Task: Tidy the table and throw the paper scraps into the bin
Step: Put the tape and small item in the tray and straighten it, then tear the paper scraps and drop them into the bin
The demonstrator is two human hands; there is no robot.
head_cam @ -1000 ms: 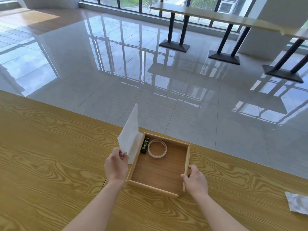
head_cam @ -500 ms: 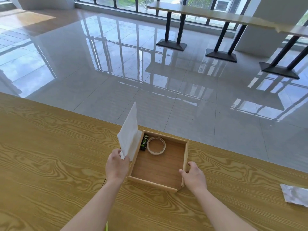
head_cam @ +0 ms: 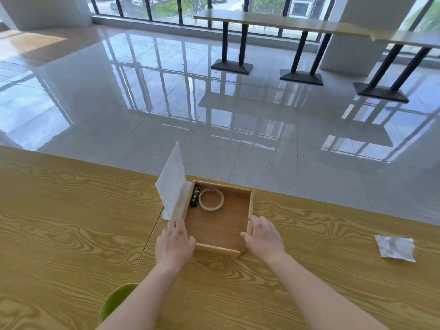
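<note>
Wooden tray (head_cam: 221,225) on tabletop (head_cam: 71,222), close to far edge; in tray's far left corner black-green lighter (head_cam: 195,196), tape ring (head_cam: 211,198) just right of it; left hand (head_cam: 175,244) at tray's left wall, grip pinching lower end of white sheet (head_cam: 172,184), held upright just left of tray; right hand (head_cam: 264,235) at tray's near right corner, grip curled round right wall, thumb inside; paper scrap (head_cam: 395,247) flat, well right of tray; green round container (head_cam: 116,301), partly seen, nearer than tray, to left.
</note>
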